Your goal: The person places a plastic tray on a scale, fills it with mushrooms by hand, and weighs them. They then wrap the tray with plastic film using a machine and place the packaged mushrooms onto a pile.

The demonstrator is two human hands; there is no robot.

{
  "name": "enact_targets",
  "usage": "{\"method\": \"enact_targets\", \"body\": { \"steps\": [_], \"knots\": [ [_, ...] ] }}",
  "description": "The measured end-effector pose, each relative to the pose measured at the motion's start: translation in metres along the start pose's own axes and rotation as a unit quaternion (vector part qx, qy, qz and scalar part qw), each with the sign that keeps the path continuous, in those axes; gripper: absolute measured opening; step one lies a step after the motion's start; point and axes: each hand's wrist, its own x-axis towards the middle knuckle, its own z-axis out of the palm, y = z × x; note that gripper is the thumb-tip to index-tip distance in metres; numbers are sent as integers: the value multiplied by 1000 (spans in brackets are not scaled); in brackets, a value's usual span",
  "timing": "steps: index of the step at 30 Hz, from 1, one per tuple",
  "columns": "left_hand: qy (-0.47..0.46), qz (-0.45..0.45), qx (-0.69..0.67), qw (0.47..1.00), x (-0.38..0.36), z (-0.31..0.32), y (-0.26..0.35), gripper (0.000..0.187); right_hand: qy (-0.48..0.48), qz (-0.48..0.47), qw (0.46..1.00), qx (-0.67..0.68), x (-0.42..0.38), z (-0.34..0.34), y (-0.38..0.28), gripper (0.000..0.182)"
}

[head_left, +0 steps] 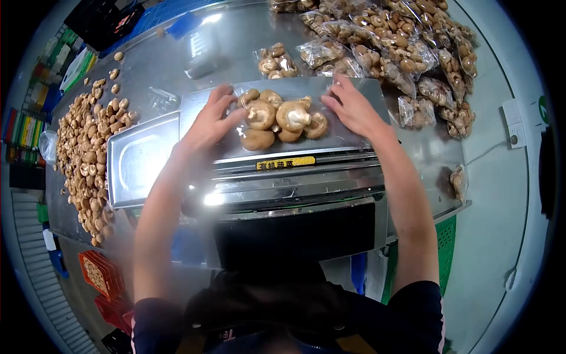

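Note:
A cluster of brown mushrooms (290, 115) lies on the metal top (348, 139) of a wrapping machine in front of me, some stems upward. Glints around it look like clear film, though its edges are hard to make out. My left hand (211, 121) is at the cluster's left side, fingers apart, thumb close to the mushrooms. On the other side, my right hand (355, 111) hovers with fingers spread and slightly curled, a small gap from the nearest mushroom. Neither hand visibly grips anything. A yellow label (286, 163) marks the machine's front bar.
Loose mushrooms (91, 159) are heaped at the left beside a metal tray (144, 159). Bagged mushrooms (407, 56) are piled at the back right, and one pack (276, 61) sits just behind the machine. Another pack (458, 182) rests at the table's right edge. Red crates (101, 275) stand lower left.

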Motion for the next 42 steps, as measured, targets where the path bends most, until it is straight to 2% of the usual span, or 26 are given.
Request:
{"method": "enact_targets", "body": {
  "steps": [2,4,5,6,7,8,10,14,16,17,18,19,20,21,22,25,26,28,29,31,32,35,38,40,41,42],
  "knots": [
    [29,22,-17,999,-23,2,22,70,-2,-12,995,96,-18,-21,-25,40],
    [-83,-74,-107,988,-45,-7,56,60,-92,108,943,301,-40,-33,-45,33],
    [-82,-66,-61,993,-55,-7,62,52,-134,167,892,397,-51,-40,-55,31],
    [-80,-60,-16,995,-66,-7,68,45,-132,197,879,414,-61,-49,-67,30],
    [-103,-143,-192,965,-81,-11,85,38,-131,227,864,431,-70,-59,-80,29],
    [-78,-146,-263,951,-94,-9,94,36,-129,259,846,448,-80,-69,-91,29],
    [-73,-232,-396,886,-121,-18,118,37,-159,305,822,455,-99,-94,-124,28],
    [-143,-308,-384,858,-176,18,105,37,-206,371,784,453,-158,-69,-138,27],
    [-79,-330,-372,864,-194,50,101,36,-186,404,757,480,-192,-30,-134,26],
    [-64,-332,-351,873,-204,65,88,31,-161,394,782,456,-204,-17,-134,26],
    [5,-333,-307,892,-209,77,86,26,-105,375,821,417,-215,-2,-136,23],
    [89,-250,-178,947,-216,95,69,25,-55,328,867,370,-229,16,-134,21],
    [170,-157,-44,972,-221,109,54,24,-4,276,906,320,-239,30,-133,20],
    [170,-191,-15,967,-224,113,54,24,5,300,903,309,-245,35,-137,17],
    [192,-166,50,966,-227,115,54,22,62,262,915,300,-254,49,-135,16],
    [250,-158,80,952,-243,125,33,22,116,304,919,223,-260,56,-142,16],
    [255,-170,95,947,-249,122,28,25,133,295,928,185,-259,57,-142,18],
    [243,-217,26,945,-251,111,32,31,144,322,911,215,-260,60,-144,29],
    [282,-161,52,944,-248,107,37,43,133,325,915,199,-263,57,-141,32],
    [185,-213,28,959,-261,93,26,47,115,354,907,196,-265,49,-137,41],
    [134,-239,16,962,-271,83,17,50,109,324,929,145,-263,37,-141,42],
    [122,-380,-173,900,-290,35,27,52,22,376,917,132,-278,12,-139,47],
    [49,-476,-166,862,-339,11,-7,51,-88,506,821,250,-310,10,-138,46],
    [24,-416,-107,903,-372,39,-35,51,-111,389,893,198,-336,37,-140,43],
    [15,-396,-65,916,-386,56,-48,52,-125,372,909,143,-340,47,-145,40],
    [28,-367,-36,929,-381,65,-37,49,-128,273,953,38,-354,65,-143,38]
  ]
}}
